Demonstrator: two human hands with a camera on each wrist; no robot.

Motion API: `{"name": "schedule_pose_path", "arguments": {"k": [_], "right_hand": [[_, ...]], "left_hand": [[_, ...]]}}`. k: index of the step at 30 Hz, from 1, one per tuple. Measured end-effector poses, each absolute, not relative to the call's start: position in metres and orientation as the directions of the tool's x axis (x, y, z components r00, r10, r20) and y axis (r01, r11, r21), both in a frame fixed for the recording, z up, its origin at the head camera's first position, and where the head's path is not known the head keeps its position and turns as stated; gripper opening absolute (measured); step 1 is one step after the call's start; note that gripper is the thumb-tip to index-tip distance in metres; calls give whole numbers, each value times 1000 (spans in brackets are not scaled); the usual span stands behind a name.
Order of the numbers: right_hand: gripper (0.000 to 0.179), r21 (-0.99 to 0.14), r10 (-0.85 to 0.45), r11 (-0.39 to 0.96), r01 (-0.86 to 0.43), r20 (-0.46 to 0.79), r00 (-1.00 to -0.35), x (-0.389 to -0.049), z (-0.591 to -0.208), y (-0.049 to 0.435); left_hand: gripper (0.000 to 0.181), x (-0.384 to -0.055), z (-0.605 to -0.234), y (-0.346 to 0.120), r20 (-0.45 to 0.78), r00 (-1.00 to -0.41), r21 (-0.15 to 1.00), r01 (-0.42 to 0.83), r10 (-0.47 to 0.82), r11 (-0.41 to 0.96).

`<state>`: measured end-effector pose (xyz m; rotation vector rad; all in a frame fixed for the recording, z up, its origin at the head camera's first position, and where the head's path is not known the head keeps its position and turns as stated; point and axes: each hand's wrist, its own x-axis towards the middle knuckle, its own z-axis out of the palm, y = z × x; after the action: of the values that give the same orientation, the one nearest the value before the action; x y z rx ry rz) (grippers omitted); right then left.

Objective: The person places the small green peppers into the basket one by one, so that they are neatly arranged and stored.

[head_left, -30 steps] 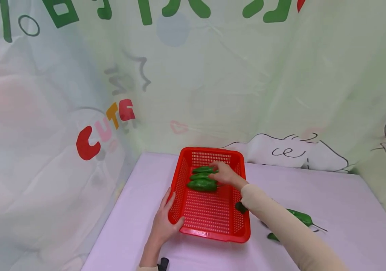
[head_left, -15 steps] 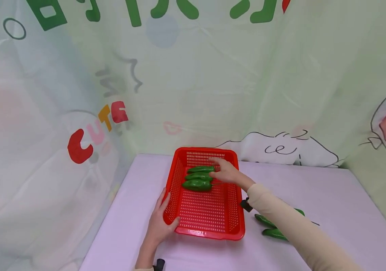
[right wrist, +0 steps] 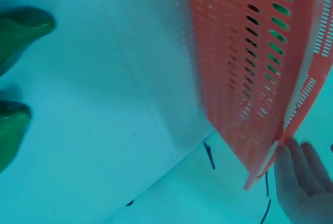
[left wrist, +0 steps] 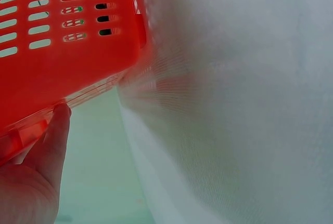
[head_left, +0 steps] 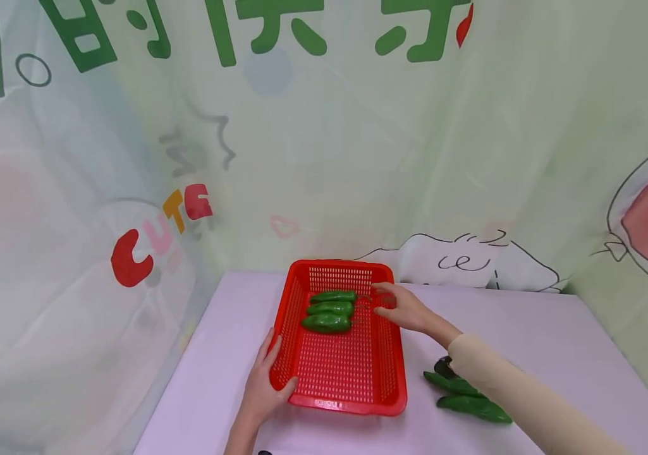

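Three long green chili peppers (head_left: 326,323) lie side by side at the back of a red plastic basket (head_left: 352,406), their thin stems pointing right. My left hand (head_left: 263,385) holds the basket by its near left corner, thumb over the front rim and fingers along the outer left side. In the left wrist view, that hand (left wrist: 36,182) sits against the slotted red wall. Over the basket's right rim hovers my right hand (head_left: 409,309), fingers spread and holding nothing. From the right wrist, the hand (right wrist: 304,185) appears with fingers extended near the rim.
More green peppers (head_left: 474,408) lie on the pale lilac table (head_left: 204,392) right of the basket, partly hidden by my right sleeve (head_left: 528,395). A printed fabric curtain (head_left: 324,164) hangs behind and at the left, close to the basket.
My right hand has drawn back to the right from the peppers to the basket's right rim, leaving all three lying in it. The left hand keeps its hold on the corner.
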<state>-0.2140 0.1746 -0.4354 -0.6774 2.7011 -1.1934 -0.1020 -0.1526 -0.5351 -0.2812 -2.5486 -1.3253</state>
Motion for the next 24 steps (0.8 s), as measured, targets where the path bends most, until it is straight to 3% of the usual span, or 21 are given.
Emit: {"name": "schedule_pose_path", "arguments": {"k": [14, 24], "right_hand": [[53, -786, -289, 570, -239, 80, -954, -204, -448, 245], [54, -732, -249, 667, -138, -45, -967, -194, -459, 288]], "left_hand": [[82, -105, -541, -146, 323, -944, 763, 299, 63, 574], [83, -101, -538, -149, 312, -949, 755, 276, 45, 595]]}}
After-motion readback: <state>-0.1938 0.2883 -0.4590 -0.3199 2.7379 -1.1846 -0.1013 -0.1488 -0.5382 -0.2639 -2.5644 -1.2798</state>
